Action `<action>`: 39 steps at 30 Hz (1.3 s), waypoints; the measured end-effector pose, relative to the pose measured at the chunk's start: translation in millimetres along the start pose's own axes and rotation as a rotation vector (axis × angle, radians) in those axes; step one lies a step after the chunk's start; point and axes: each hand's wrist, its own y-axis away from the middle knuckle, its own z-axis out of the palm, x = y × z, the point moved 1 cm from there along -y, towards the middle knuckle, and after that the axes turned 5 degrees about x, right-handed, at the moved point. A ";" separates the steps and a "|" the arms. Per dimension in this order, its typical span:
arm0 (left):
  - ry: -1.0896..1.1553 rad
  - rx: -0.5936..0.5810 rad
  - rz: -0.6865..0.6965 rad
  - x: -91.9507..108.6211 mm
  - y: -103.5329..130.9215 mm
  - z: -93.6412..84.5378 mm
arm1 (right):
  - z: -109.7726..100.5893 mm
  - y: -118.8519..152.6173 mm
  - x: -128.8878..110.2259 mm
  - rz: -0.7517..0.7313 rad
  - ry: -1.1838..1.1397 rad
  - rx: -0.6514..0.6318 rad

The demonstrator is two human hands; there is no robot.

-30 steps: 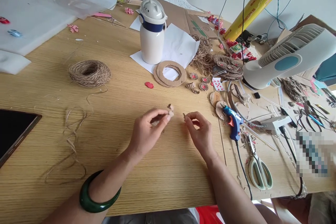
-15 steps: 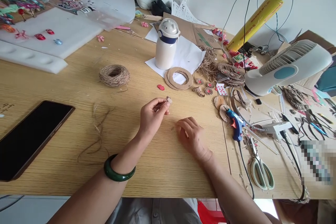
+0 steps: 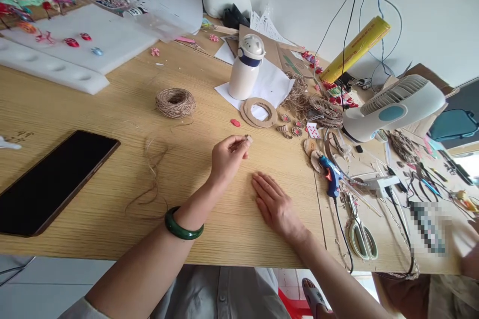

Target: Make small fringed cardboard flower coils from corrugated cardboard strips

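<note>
Between thumb and fingertips, my left hand (image 3: 228, 160) pinches a small folded piece of brown cardboard (image 3: 249, 138), held above the table. A green bangle (image 3: 183, 230) circles that wrist. My right hand (image 3: 276, 207) lies palm down on the wood with its fingers stretched out and holds nothing. Just beyond the hands are two red discs (image 3: 235, 122), flat cardboard rings (image 3: 275, 115) and several small pleated cardboard rosettes (image 3: 297, 131) with red centres. A coil of twine (image 3: 175, 103) sits to the left, with loose twine strands (image 3: 152, 169) nearer me.
At left lies a black phone (image 3: 56, 179); a white bottle (image 3: 244, 77) stands on paper at the back. On the right are a glue gun (image 3: 332, 178), scissors (image 3: 361, 234), a fan (image 3: 392, 109) and cables. Another person's arm (image 3: 470, 259) shows at the right edge.
My right hand has flattened from a loose curl onto the tabletop. The left keeps its pinch on the cardboard piece. The view has shifted and tilted, bringing another person into sight at right.
</note>
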 end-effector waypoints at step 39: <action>-0.254 -0.422 -0.071 5.9 17.6 9.0 | -13.4 -51.6 51.9 0.678 -1.127 0.222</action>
